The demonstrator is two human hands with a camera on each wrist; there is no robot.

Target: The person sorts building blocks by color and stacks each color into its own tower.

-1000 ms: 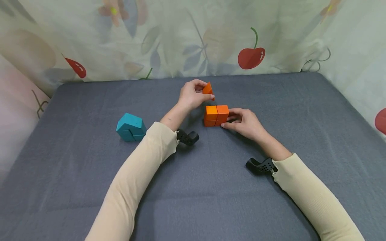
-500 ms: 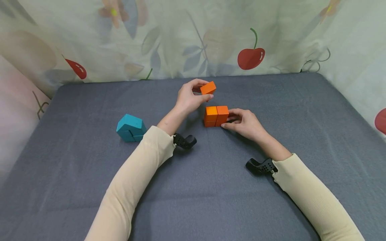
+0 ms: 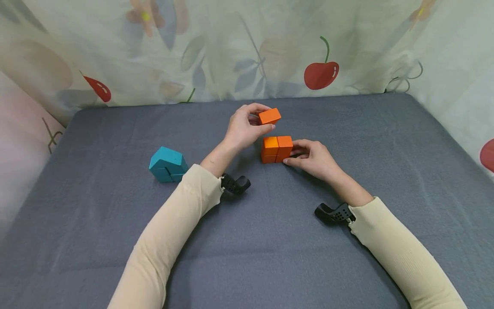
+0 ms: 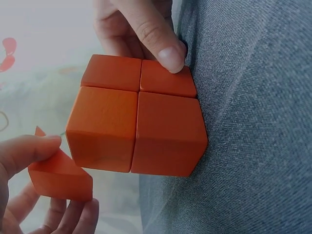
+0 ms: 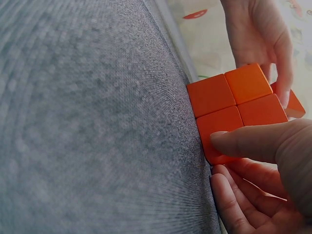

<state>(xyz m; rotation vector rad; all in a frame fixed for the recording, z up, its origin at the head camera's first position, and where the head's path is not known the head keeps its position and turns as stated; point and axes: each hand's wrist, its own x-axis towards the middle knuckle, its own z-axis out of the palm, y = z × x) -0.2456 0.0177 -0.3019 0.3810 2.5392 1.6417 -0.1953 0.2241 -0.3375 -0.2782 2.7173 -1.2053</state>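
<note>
My left hand [image 3: 244, 125] pinches an orange triangular block [image 3: 270, 116] between thumb and fingers, over and slightly behind a stack of orange cubes [image 3: 270, 146]. In the left wrist view, the pointed block [image 4: 61, 178] hangs beside the upper cubes. The cubes stand two wide and two high, faces flush. At the stack's right side, my right hand [image 3: 314, 158] grips a lower cube [image 5: 219, 129], its thumb [image 5: 243, 142] on the front face and fingers curled along the side. A teal block shape [image 3: 167, 164], built from fitted pieces, stands to the left.
Grey cloth [image 3: 270, 240] covers the table. A patterned curtain [image 3: 231, 51] hangs along the back edge and both sides. Black wrist cameras show below each hand, the left one [image 3: 236, 184] near the middle of the table.
My left hand has turned the triangular block so that a rectangular face now shows on top, and has shifted it slightly right. The right hand and the cube stack stay put.
</note>
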